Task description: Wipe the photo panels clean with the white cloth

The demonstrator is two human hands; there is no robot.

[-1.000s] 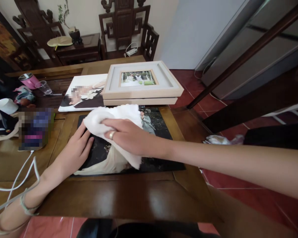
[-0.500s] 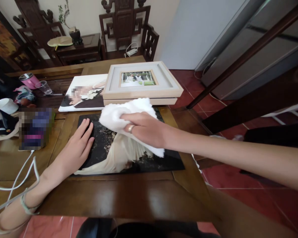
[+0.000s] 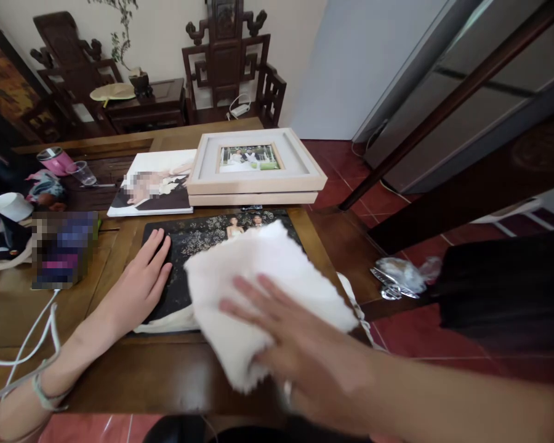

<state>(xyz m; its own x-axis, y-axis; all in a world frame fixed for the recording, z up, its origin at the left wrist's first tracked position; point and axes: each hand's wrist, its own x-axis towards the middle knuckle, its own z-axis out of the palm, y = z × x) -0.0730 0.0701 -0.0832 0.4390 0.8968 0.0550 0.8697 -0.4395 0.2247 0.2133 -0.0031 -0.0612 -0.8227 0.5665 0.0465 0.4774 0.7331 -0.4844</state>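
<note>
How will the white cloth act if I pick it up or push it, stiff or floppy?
The cloth is probably floppy: its lower edge looks bunched. Its fuzzy border suggests soft fabric, so breakage seems unlikely. Spread wide, it should slide or crumple rather than roll.

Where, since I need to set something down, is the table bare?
Bare wood: near edge of the table, between left forearm and white cloth; also between left hand and pixelated device. Crowded: the far side, with stacked frames and pink mug.
</note>
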